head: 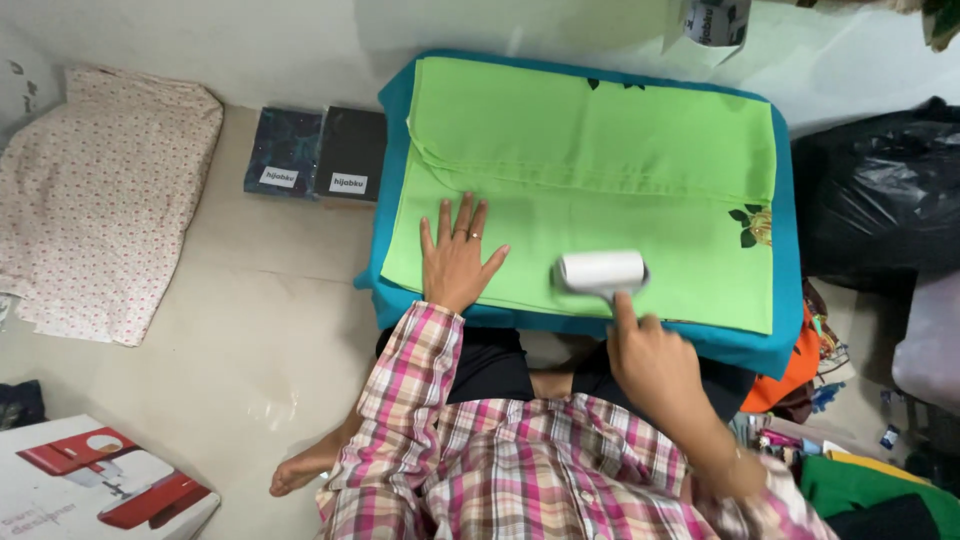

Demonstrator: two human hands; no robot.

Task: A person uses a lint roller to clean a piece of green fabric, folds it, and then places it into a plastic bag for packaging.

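Observation:
A folded light green cloth (600,170) lies on a teal padded board (392,150) in front of me. My left hand (455,262) rests flat on the cloth's near left part, fingers spread, a ring on one finger. My right hand (650,360) grips the handle of a white lint roller (602,272), whose roll lies on the cloth's near edge, to the right of my left hand. A dark flower print (752,226) shows at the cloth's right side.
A floral pillow (100,200) lies on the floor at left. Two dark flat boxes (318,152) sit by the board's far left corner. A white and red carton (100,485) is at near left. A black plastic bag (880,195) and assorted cloth pile at right.

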